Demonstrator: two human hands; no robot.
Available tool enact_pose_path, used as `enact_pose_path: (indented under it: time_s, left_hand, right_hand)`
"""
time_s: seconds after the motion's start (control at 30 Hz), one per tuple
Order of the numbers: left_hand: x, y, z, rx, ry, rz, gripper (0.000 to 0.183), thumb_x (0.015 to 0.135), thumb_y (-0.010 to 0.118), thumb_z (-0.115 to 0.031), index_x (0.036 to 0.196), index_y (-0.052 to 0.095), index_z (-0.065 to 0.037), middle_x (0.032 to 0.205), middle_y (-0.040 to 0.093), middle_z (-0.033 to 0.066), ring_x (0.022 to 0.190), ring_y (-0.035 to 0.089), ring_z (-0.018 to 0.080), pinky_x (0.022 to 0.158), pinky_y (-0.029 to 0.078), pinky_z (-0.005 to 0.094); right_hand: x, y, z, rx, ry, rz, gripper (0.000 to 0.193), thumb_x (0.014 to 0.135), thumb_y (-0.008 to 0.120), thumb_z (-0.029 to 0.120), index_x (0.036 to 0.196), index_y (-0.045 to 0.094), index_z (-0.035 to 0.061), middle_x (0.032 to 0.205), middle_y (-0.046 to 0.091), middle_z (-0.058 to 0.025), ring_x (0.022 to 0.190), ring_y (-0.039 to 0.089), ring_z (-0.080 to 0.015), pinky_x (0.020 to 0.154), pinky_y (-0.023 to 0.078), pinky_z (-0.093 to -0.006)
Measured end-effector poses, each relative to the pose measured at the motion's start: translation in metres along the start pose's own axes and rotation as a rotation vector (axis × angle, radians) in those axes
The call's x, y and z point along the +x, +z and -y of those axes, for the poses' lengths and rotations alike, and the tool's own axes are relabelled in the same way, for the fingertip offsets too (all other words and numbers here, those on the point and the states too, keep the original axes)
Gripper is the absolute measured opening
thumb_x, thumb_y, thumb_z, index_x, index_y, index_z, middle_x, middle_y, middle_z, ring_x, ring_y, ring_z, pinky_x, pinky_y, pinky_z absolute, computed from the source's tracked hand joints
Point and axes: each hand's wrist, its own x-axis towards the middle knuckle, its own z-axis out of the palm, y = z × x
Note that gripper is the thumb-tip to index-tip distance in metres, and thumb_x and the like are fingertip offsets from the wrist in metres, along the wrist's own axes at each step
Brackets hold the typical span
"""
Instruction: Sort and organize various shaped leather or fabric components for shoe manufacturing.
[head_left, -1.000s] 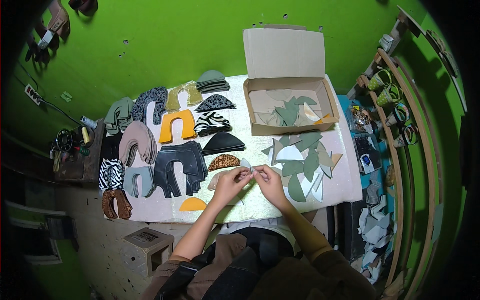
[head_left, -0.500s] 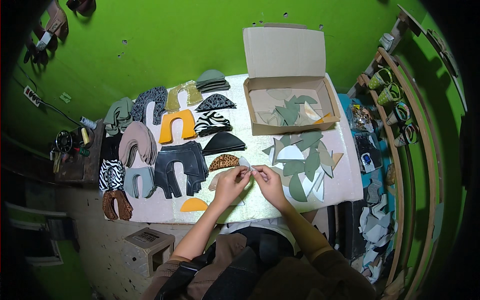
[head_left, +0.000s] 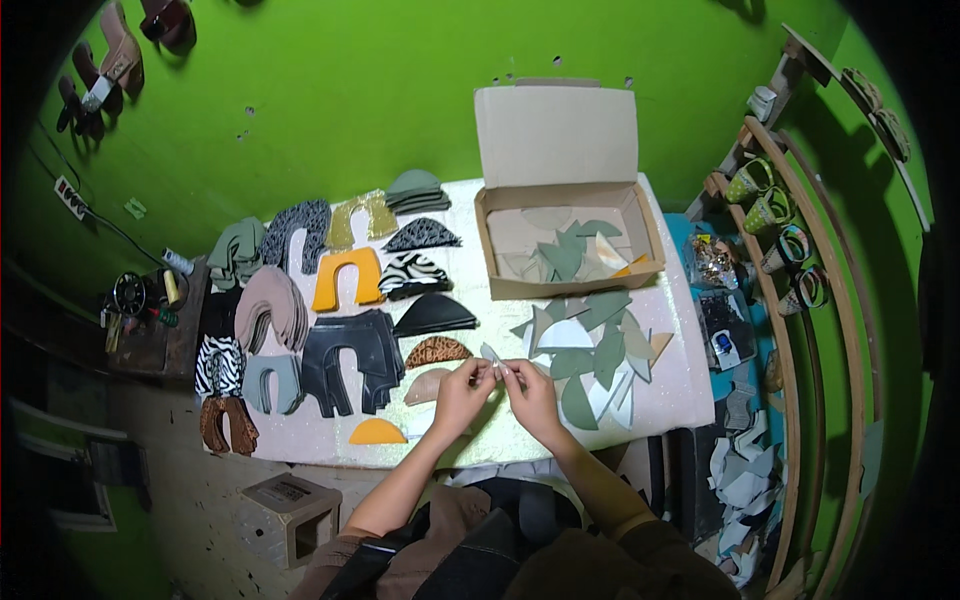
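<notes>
Close to the table's near edge, my left hand (head_left: 463, 400) and my right hand (head_left: 530, 400) meet, fingertips pinched together. Between them is a small pale grey cut piece (head_left: 489, 353), its tip pointing up; the fingers cover the rest. Just left of it lie a leopard-print half-moon piece (head_left: 438, 352) and a beige half-moon piece (head_left: 424, 387). A yellow-orange half-moon (head_left: 378, 432) sits left of my left forearm. Right of my right hand is a loose heap of green, grey, white and beige cut pieces (head_left: 572, 362).
An open cardboard box (head_left: 570, 278) holding more cut pieces stands at the back right. Stacked U-shaped pieces, including a black stack (head_left: 348, 360) and an orange one (head_left: 347, 279), cover the left side. A plastic stool (head_left: 290, 515) stands below; a wooden rack (head_left: 800, 330) with sandals is at right.
The view has tilted, so the table appears lower. My hands stay pinched together; the grey piece between them has turned and looks narrower.
</notes>
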Motion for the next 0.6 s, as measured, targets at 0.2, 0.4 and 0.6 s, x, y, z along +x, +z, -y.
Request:
enact_pose_path:
  time_s: [0.2,0.4,0.6]
  left_hand:
    - [0.002,0.029,-0.004,-0.149,-0.028,-0.068,0.017,0.081,0.06,-0.01,0.09,0.06,0.004,0.074,0.063,0.007,0.069,0.056,0.0078,0.062,0.046,0.0225]
    - [0.002,0.048,-0.004,-0.378,-0.165,-0.06,0.018,0.089,0.056,-0.011,0.099,0.058,0.004,0.082,0.062,0.0038,0.072,0.055,0.006,0.067,0.044,0.0191]
    - [0.002,0.084,-0.038,-0.442,-0.215,-0.007,0.026,0.089,0.056,-0.012,0.107,0.057,0.006,0.086,0.064,0.0063,0.079,0.059,0.0087,0.072,0.047,0.0209]
  right_hand:
    - [0.012,-0.062,-0.025,0.041,0.162,-0.086,0.013,0.092,0.049,0.009,0.096,0.052,-0.0031,0.081,0.06,-0.0067,0.074,0.058,-0.0099,0.067,0.046,-0.0232]
    - [0.028,-0.127,-0.04,0.11,0.109,-0.261,0.016,0.092,0.05,0.013,0.092,0.054,-0.0023,0.072,0.061,-0.0089,0.066,0.057,-0.0107,0.06,0.044,-0.0246]
    - [0.018,-0.133,-0.021,-0.1,0.069,-0.111,0.017,0.09,0.052,0.013,0.094,0.057,-0.0033,0.083,0.064,-0.0125,0.078,0.062,-0.0155,0.068,0.048,-0.0273]
